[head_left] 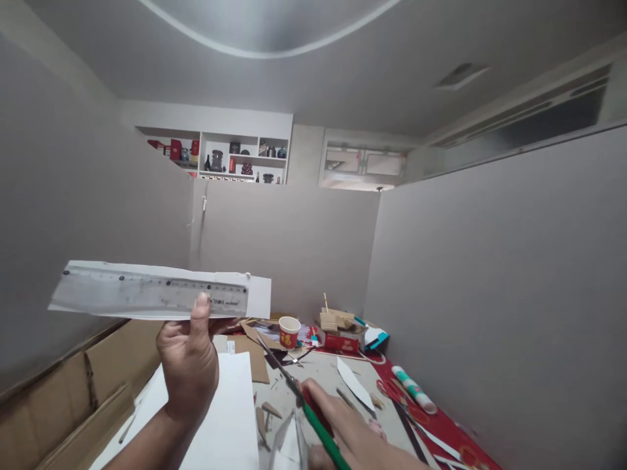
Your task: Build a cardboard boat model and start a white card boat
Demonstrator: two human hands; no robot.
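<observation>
Raised at the left, my left hand [189,365] is closed on a clear plastic ruler [142,290] and a strip of white paper [259,297] behind it. The thumb presses on the ruler's lower edge. Lower down at centre right, my right hand [350,418] wraps round scissors with a green handle [321,427], their dark blades pointing up and away to the left. The blades are apart from the paper strip. Close by the right hand is a clear, see-through piece [289,444] with white in it, partly cut off by the bottom edge.
Large white sheets [235,405] lie on the table under my left arm. Behind stand a paper cup [289,333] and a red box [340,343]. Red-handled scissors [386,390], a roll [414,390] and paper scraps lie rightward. Cardboard [63,405] flanks the left; grey partitions [289,248] enclose the table.
</observation>
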